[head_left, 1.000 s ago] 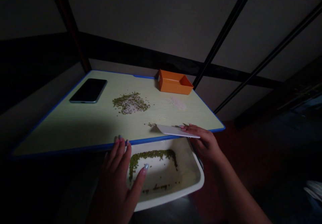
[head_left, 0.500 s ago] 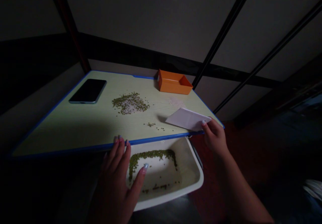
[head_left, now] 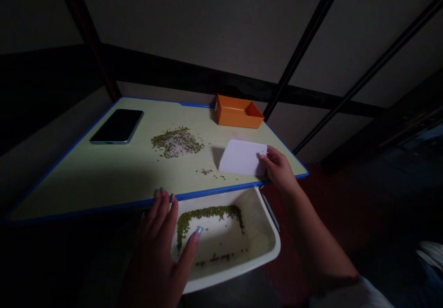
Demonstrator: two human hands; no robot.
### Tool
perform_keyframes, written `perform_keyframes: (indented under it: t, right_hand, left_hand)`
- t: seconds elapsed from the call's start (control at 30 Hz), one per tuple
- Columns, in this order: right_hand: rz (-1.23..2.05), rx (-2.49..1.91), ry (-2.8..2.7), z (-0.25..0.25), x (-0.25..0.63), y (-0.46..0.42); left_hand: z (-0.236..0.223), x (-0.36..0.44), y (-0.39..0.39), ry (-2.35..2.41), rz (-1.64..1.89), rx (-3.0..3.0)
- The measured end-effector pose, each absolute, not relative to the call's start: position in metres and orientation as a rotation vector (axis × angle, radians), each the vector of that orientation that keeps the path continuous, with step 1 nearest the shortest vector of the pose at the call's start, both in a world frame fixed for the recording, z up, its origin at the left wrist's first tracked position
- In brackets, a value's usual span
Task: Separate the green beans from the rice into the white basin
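My right hand (head_left: 278, 167) is closed on the right end of a flat white scraper (head_left: 241, 157), pinched with the thumb on top. The scraper is tilted over the right part of the table (head_left: 138, 178). To its left lies a pile of small green beans (head_left: 176, 142) mixed with white grains, and a few stray beans (head_left: 205, 172) sit nearer the front edge. My left hand (head_left: 162, 243) is spread, fingertips at the blue table edge and thumb over a white tub (head_left: 266, 248). Inside the tub, green beans (head_left: 207, 212) line the far and left sides.
An orange open box (head_left: 238, 118) stands at the back right corner of the table. A dark-screened phone (head_left: 117, 125) lies at the back left. Behind the table rises a panelled wall (head_left: 194, 26). The tub sits below the front edge.
My right hand has moved left and slightly away from me with the scraper, whose broad face now shows more. My left hand, the bean pile and the tub stay nearly the same.
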State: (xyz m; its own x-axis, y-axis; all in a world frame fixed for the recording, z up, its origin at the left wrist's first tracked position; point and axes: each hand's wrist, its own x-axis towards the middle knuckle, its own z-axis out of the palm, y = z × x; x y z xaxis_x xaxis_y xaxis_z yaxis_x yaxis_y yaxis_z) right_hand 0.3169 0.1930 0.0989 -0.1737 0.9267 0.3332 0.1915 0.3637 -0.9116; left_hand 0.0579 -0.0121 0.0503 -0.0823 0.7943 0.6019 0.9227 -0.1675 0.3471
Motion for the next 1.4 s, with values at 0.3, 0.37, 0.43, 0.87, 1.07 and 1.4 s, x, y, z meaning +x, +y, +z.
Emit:
perform_keyframes:
  t: [0.3, 0.37, 0.43, 0.87, 1.07, 1.4]
  right_hand:
    - [1.018, -0.932, -1.667, 0.102, 0.302, 0.191]
    - [1.010, -0.933, -1.680, 0.102, 0.302, 0.191]
    - [1.019, -0.936, -1.681, 0.102, 0.302, 0.192]
    - [0.915, -0.989, -1.735, 0.104, 0.296, 0.186]
    - [0.900, -0.956, -1.771, 0.102, 0.284, 0.179]
    - [0.837, -0.946, -1.832, 0.100, 0.278, 0.176]
  left_hand:
    - [0.048, 0.056, -0.013, -1.922, -1.084, -2.003]
    - [0.048, 0.056, -0.013, -1.927, -1.075, -2.006]
    - [0.049, 0.055, -0.013, -1.930, -1.070, -2.010]
    - [0.052, 0.055, -0.014, -1.976, -1.100, -2.028]
    - [0.050, 0.055, -0.013, -1.974, -1.075, -2.024]
    - [0.051, 0.056, -0.014, -1.980, -1.084, -2.035]
